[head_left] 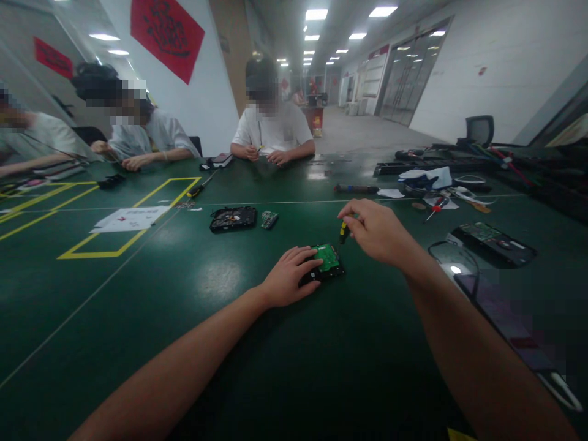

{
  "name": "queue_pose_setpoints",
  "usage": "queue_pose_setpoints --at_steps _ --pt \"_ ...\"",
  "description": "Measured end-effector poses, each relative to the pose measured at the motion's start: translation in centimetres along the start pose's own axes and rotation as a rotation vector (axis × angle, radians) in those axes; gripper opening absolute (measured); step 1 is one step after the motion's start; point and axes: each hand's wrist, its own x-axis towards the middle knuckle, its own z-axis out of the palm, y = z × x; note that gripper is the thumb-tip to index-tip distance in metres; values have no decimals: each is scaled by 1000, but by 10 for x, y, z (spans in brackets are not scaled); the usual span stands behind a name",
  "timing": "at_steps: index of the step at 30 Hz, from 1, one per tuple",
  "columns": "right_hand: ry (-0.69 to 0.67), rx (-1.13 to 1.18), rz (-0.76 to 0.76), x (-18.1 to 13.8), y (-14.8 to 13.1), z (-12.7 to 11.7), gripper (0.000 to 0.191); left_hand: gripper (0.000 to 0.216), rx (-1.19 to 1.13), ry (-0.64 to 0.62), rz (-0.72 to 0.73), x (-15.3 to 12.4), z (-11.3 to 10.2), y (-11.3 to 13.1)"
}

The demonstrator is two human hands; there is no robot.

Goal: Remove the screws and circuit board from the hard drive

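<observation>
In the head view a hard drive (337, 271) with a green circuit board (327, 258) facing up lies on the dark green table in front of me. My left hand (294, 275) rests across its left part, fingers stretched out and apart, with the fingertips on the board and the thumb along the near edge. My right hand (372, 229) is closed around a screwdriver (343, 233) with a yellow and black handle. Its shaft points down to the right edge of the drive; whether the tip sits in a screw is too small to tell.
Further off lie an opened drive casing (233, 218) and a loose circuit board (269, 219). Another drive (493, 243) is at right, near a red-handled screwdriver (436, 209) and cables. A paper sheet (131, 218) lies left. A person (275, 131) sits opposite, others at left.
</observation>
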Motion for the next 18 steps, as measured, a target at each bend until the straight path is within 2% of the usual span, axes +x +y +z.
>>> queue_pose_setpoints --at_steps 4,11,14,18 --pt "23 -9 -22 -1 -1 1 13 56 -7 -12 -2 0 -1 1" --pt "91 18 -18 3 8 10 17 56 -15 -1 -3 1 -2 2" --pt "-7 168 -3 3 12 9 16 57 -12 -8 -1 0 -2 1" --pt "-133 283 31 3 17 7 25 56 -10 -12 -3 0 -1 0"
